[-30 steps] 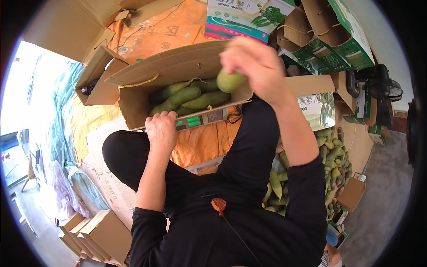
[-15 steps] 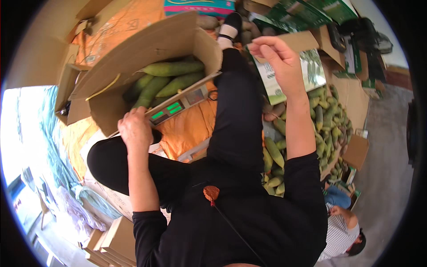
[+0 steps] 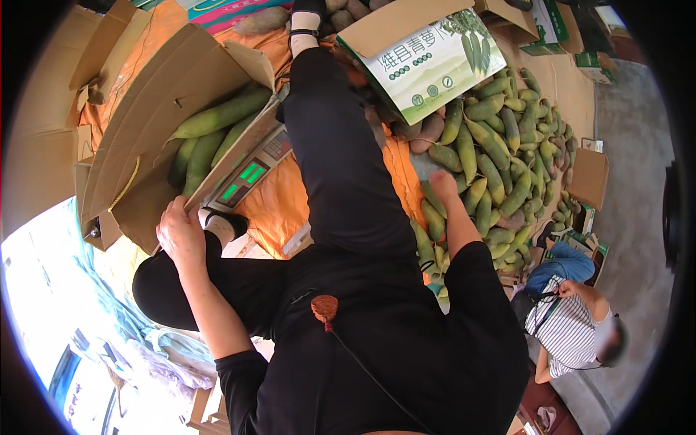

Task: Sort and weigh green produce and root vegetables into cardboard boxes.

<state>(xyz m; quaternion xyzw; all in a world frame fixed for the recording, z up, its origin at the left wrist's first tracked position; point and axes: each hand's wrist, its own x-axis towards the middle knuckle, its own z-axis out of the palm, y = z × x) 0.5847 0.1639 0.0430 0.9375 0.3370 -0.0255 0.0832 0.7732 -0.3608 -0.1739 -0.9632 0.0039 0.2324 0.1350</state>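
My left hand (image 3: 181, 232) has its fingers curled over the near edge of an open cardboard box (image 3: 138, 138). Several long green radishes (image 3: 221, 116) lie inside that box. Against the box's near side is a scale (image 3: 272, 148) with a lit green display. Over on the right, my right hand (image 3: 443, 184) reaches down to the left border of a large heap of green radishes (image 3: 507, 159). Its fingers point away from view, so I cannot see whether they hold anything.
A white and green printed carton (image 3: 435, 69) stands beyond the heap. Between my legs lies orange sheeting (image 3: 272, 210). A person in a striped shirt (image 3: 569, 322) sits at lower right. Stacked cardboard (image 3: 210, 409) is at lower left.
My right hand has swung down from above the printed carton to the heap. My left hand stays at the box edge. The whole view has turned toward the right.
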